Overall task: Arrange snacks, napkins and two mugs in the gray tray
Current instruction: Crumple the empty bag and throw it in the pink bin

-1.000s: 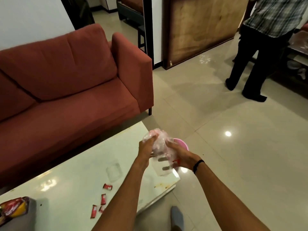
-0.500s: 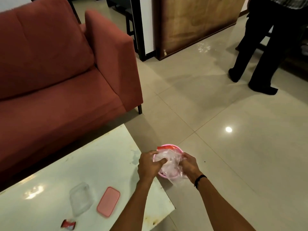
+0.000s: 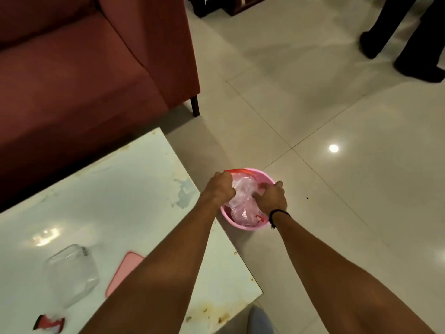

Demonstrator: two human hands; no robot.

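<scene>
Lower now than half a second ago, down at the pink bin (image 3: 240,226) on the floor (image 3: 337,116) just past the worktop (image 3: 120,189) corner, instead of held above it. Left hand (image 3: 220,188) closed on the near-left edge of the crumpled clear plastic bag (image 3: 242,201); right hand (image 3: 272,197) pressed into its right side, fingers (image 3: 265,188) buried in the folds, grip hard to tell. Bag mostly inside the bin, a red strip (image 3: 238,171) along the far rim. On the worktop, partly behind the left forearm: a clear container (image 3: 72,273) lying tilted, a pink lid (image 3: 122,268) flat beside it, a red snack wrapper (image 3: 48,323) at the near edge. Gray tray, mugs and napkins out of view. Red sofa (image 3: 84,68) behind the worktop. Another person's dark-trousered legs (image 3: 409,32) on the floor, top right, well apart.
</scene>
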